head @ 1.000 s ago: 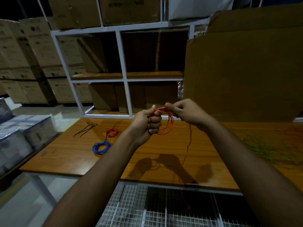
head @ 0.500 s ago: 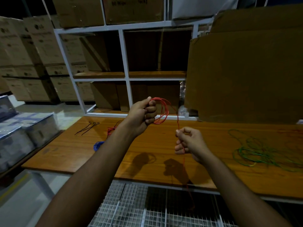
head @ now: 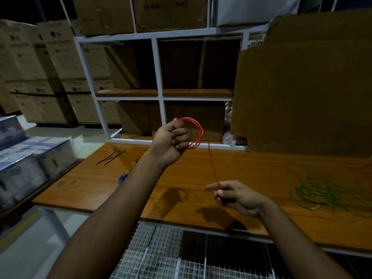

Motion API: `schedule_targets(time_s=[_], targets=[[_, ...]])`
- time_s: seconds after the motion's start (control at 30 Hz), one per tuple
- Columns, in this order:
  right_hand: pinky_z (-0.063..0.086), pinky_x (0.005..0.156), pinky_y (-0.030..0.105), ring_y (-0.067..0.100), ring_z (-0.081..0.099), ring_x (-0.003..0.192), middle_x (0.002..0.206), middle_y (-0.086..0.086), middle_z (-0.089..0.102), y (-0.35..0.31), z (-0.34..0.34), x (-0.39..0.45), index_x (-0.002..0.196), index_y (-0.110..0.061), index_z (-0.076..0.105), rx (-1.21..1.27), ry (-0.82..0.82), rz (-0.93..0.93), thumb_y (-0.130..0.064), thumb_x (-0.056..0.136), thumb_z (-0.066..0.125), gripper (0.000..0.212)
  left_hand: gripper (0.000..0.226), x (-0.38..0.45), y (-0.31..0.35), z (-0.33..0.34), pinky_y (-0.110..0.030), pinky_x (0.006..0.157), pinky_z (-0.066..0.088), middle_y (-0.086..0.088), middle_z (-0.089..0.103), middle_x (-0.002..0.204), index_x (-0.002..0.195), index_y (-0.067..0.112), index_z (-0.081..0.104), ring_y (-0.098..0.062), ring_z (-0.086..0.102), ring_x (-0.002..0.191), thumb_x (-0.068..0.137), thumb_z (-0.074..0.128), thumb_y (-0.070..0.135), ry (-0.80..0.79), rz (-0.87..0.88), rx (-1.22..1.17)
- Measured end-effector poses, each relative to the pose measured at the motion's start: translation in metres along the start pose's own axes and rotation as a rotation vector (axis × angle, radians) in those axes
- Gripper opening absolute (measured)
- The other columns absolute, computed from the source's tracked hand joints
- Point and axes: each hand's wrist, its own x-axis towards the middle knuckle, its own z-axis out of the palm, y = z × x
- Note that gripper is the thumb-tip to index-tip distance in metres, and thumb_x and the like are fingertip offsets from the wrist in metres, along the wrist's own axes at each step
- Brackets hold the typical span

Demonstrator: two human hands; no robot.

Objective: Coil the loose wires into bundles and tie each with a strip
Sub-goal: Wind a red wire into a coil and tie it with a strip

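Left hand clenched around red wire coil; right hand pinches its tail below.
Risk: loops could spring loose if left grip slackens.

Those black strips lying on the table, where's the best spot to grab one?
Probably the straight middle of the black strips, pinched from above. They lie flat on the wooden table, thin and overlapping, with curled tips at the far end, so fingertips coming down on one strand should lift it most easily. Both hands are busy with the red wire now.
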Motion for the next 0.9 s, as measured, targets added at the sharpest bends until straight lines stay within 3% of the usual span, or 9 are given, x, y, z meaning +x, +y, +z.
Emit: schedule_targets(time_s=[0.07,0.17,0.23,0.37,0.43,0.5,0.6,0.77,0.9], targets=[[0.061,0.075,0.037,0.028,0.071,0.087,0.094,0.017,0.068,0.008,0.014,0.002,0.118,0.003,0.061,0.010,0.169,-0.015,0.003,0.093,0.059,0.024,0.041,0.001,0.000,-0.001,-0.018,0.042,0.019,0.009,0.033,0.053,0.073,0.018,0.047,-0.005,0.027,0.042,0.107,0.032,0.034,0.051,0.061,0.045],[0.063,0.070,0.044,0.024,0.074,0.072,0.084,0.017,0.072,0.002,0.043,-0.001,0.099,-0.001,0.063,-0.380,0.437,-0.094,-0.005,0.092,0.066,0.008,0.040,0.004,-0.004,-0.001,-0.019,0.042,0.021,0.008,0.035,0.053,0.075,0.018,0.047,-0.005,0.027,0.042,0.108,0.031,0.035,0.132,0.124,0.179],[0.061,0.063,0.032,0.016,0.072,0.068,0.081,0.007,0.073,-0.012,0.066,-0.012,0.095,-0.010,0.067,-0.727,0.353,-0.149,-0.012,0.093,0.066,0.003,0.040,0.007,-0.007,-0.003,-0.020,0.041,0.021,0.008,0.035,0.053,0.076,0.018,0.047,-0.006,0.027,0.041,0.108,0.030,0.035,0.178,0.142,0.264],[0.047,0.079,0.017,0.000,0.057,0.092,0.104,-0.013,0.063,-0.055,0.104,-0.039,0.120,-0.025,0.068,-1.236,0.105,-0.369,-0.018,0.097,0.060,0.025,0.037,0.009,-0.015,-0.009,-0.024,0.048,0.026,0.008,0.038,0.053,0.080,0.018,0.048,-0.008,0.032,0.044,0.108,0.031,0.036,0.236,0.132,0.450],[0.041,0.077,0.012,-0.005,0.051,0.086,0.104,-0.014,0.059,-0.073,0.110,-0.048,0.121,-0.026,0.068,-1.257,0.191,-0.529,-0.012,0.097,0.058,0.029,0.037,0.006,-0.022,-0.009,-0.025,0.051,0.030,0.007,0.040,0.055,0.081,0.017,0.049,-0.010,0.036,0.048,0.108,0.032,0.035,0.223,0.108,0.524],[0.041,0.073,0.011,-0.005,0.051,0.080,0.103,-0.010,0.061,-0.085,0.105,-0.047,0.119,-0.023,0.069,-1.224,0.407,-0.709,-0.007,0.095,0.059,0.030,0.036,-0.001,-0.029,-0.006,-0.023,0.049,0.033,0.005,0.040,0.058,0.083,0.015,0.049,-0.010,0.038,0.049,0.108,0.032,0.035,0.176,0.078,0.550],[0.048,0.067,0.016,0.006,0.061,0.080,0.097,-0.001,0.069,-0.101,0.085,-0.034,0.109,-0.016,0.071,-1.248,0.721,-0.871,-0.016,0.096,0.062,0.016,0.032,-0.009,-0.037,-0.001,-0.021,0.046,0.028,0.004,0.039,0.059,0.086,0.015,0.048,-0.009,0.034,0.046,0.108,0.032,0.033,0.080,0.033,0.543],[0.055,0.059,0.029,0.011,0.064,0.074,0.086,-0.003,0.070,-0.118,0.068,-0.016,0.102,-0.019,0.069,-1.418,0.883,-0.902,-0.037,0.098,0.057,0.022,0.034,-0.014,-0.044,0.008,-0.018,0.040,0.019,0.004,0.039,0.061,0.087,0.014,0.048,-0.005,0.028,0.044,0.107,0.031,0.035,-0.008,-0.054,0.386],[0.037,0.048,0.022,0.005,0.052,0.056,0.064,-0.010,0.058,-0.127,0.064,-0.008,0.079,-0.028,0.062,-1.349,0.932,-0.767,-0.055,0.095,0.054,0.032,0.040,-0.015,-0.040,0.011,-0.017,0.040,0.020,0.006,0.037,0.060,0.080,0.015,0.049,-0.005,0.028,0.044,0.107,0.030,0.037,-0.038,-0.074,0.318]])
